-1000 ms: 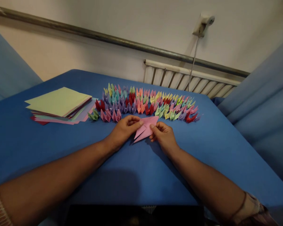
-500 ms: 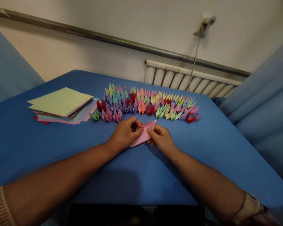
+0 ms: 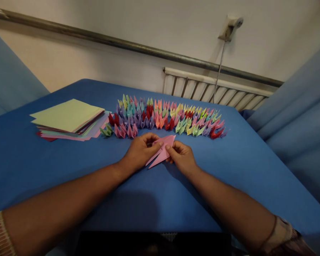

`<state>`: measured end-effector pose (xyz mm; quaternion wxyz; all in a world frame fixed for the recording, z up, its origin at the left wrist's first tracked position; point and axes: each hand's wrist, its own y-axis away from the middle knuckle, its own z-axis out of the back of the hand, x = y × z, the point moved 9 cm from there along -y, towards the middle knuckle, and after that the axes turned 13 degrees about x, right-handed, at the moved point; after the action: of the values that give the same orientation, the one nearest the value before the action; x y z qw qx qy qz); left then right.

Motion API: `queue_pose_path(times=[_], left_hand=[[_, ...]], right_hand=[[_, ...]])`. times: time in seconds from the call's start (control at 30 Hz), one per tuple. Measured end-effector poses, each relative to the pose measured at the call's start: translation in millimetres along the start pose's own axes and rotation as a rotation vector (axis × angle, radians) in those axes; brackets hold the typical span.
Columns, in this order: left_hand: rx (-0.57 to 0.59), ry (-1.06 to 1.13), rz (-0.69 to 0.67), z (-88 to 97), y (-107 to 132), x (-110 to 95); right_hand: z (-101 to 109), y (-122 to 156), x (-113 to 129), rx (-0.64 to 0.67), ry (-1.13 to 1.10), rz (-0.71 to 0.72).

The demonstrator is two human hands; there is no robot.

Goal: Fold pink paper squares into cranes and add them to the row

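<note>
Between my two hands is a folded piece of pink origami paper [image 3: 164, 151], held just above the blue tabletop. Its lower left end splits into two narrow points with a gap between them, and one corner points up to the right. My left hand [image 3: 142, 151] pinches its left side, thumb on top and fingers curled behind. On the right edge, my right hand [image 3: 182, 155] grips the paper between thumb and fingers. Just beyond my hands stand rows of small folded paper cranes [image 3: 160, 119] in many colours.
A stack of coloured paper sheets [image 3: 72, 115], pale yellow on top, lies at the left on the blue table [image 3: 117, 209]. Behind the table are a radiator [image 3: 202, 85], a metal rail [image 3: 138, 48] and a wall socket with a cord [image 3: 229, 28]. Blue curtains [image 3: 304, 117] hang at both sides.
The gap between the two lower points of the pink paper has widened, with the left flap now swung out to the left. My hands have barely moved.
</note>
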<state>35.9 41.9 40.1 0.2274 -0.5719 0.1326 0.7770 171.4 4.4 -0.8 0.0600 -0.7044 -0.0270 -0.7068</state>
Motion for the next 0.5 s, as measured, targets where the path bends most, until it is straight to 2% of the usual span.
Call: queue_pose_path(times=[0.1,0.2,0.33,0.4,0.5], left_hand=[[-0.031,-0.2,-0.013,3.5,2,-2],[-0.018,-0.265,-0.075,1.9,4,-8],[0.078,-0.057,-0.108,-6.6,1,-6],[0.103,0.115,-0.042,-9.3,-1,3],[0.056,0.362,0.087,-9.0,-2,18]], right_hand=[[-7,2,0,0.04,0.044,0.018],[-9,1,-1,0.06,0.047,0.004],[-2,-2,-3,0.028,-0.041,-0.034],[2,-4,-2,0.014,-0.084,-0.037],[5,-4,2,0.014,-0.097,-0.016]])
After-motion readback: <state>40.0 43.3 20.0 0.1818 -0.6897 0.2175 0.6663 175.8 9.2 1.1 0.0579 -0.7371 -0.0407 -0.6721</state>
